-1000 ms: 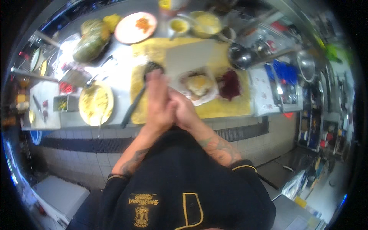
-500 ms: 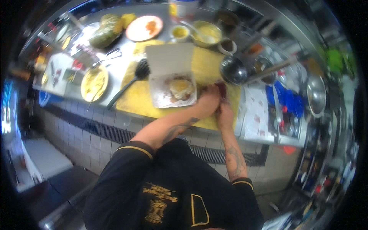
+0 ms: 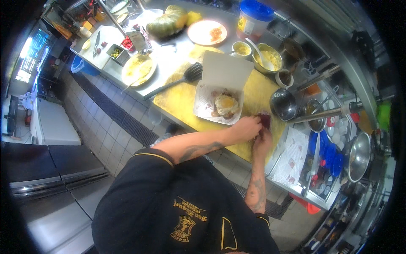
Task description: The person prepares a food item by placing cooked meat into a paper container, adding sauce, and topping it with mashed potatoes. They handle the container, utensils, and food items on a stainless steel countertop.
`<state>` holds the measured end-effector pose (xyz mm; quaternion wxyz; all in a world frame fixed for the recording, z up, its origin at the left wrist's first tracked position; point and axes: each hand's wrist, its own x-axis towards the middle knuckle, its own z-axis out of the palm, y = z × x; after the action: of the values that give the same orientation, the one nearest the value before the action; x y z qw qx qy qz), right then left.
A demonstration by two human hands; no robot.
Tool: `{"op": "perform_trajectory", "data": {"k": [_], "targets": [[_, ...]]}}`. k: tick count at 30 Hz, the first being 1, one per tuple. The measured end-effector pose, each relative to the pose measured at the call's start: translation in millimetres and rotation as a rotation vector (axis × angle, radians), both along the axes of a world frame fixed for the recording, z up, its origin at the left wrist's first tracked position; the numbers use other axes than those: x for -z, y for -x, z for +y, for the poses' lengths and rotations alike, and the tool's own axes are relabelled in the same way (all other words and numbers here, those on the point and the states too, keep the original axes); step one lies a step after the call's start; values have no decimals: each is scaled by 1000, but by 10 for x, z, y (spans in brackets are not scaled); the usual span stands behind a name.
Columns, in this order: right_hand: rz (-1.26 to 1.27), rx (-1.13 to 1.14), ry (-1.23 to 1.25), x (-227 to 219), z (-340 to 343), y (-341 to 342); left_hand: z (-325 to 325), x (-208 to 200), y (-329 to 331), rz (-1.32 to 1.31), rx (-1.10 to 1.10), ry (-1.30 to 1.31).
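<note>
**Hands gone from the box to the dark red pile**

Both hands now down on the yellow cutting board (image 3: 182, 99), right of the open takeaway box (image 3: 220, 91). Left hand (image 3: 246, 128) curled over the near edge of a dark red heap of food (image 3: 265, 120), fingers bent as if gathering it; right hand (image 3: 263, 142) tucked just beneath, touching the same heap. Whether anything sits pinched between the fingers: cannot tell. A second ago pressed palm to palm in front of the box; half a second ago already at the right, much as now. Judged from that: filling of the box moving on to the red item.

In the box, a fried egg (image 3: 226, 103) on paper. Left of it, a black spatula (image 3: 177, 82). Right, a steel bowl (image 3: 283, 105). Far side: a bowl of yellow mash (image 3: 266, 57) and a plate (image 3: 207, 32).
</note>
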<state>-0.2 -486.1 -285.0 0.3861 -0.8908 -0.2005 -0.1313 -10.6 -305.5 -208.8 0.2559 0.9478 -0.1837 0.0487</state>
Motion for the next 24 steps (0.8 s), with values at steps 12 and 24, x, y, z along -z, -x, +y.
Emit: {"op": "perform_trajectory", "data": {"k": [12, 24], "targets": [[-117, 300, 33, -644, 113, 621, 3559, -305, -156, 21, -964, 358], [282, 782, -195, -809, 774, 1901, 4980, 700, -2253, 599, -674, 1022]]}}
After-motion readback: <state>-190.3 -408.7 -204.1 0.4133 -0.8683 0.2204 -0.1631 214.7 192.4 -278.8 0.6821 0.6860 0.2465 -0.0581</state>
